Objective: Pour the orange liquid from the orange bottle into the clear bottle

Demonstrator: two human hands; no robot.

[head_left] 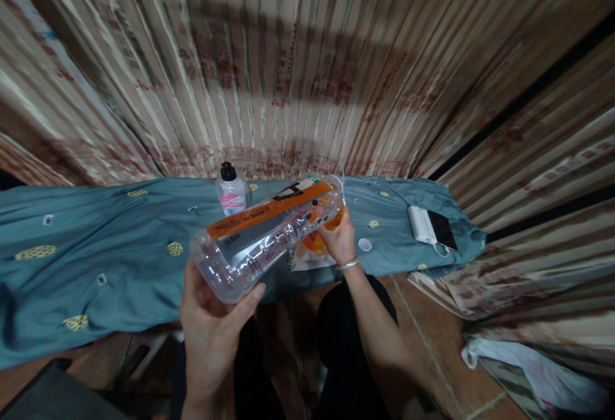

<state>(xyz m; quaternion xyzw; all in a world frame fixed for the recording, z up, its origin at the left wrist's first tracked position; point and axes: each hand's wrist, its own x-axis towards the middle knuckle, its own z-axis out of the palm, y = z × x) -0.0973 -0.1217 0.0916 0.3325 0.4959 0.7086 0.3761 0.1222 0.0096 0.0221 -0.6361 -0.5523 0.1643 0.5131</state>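
Note:
A large clear plastic bottle point(269, 234) with an orange and grey label is tilted across the middle of the view, held above the cloth. My left hand point(216, 314) grips its base end, thumb along the near side. Around the neck end at the upper right, my right hand point(339, 237) is closed, a bracelet on its wrist; the bottle partly hides its fingers. Beneath that hand lies an orange and white packet point(312, 260), mostly covered. Just behind the bottle stands a smaller clear bottle point(232, 193) with a black cap and a pink label.
A blue-green cloth point(129, 247) with yellow patterns covers the long surface. To the right of my right hand lies a white round disc point(365, 244). Farther right, a white power bank point(421, 225) is cabled to a dark phone point(442, 229). Striped curtains point(288, 74) hang behind.

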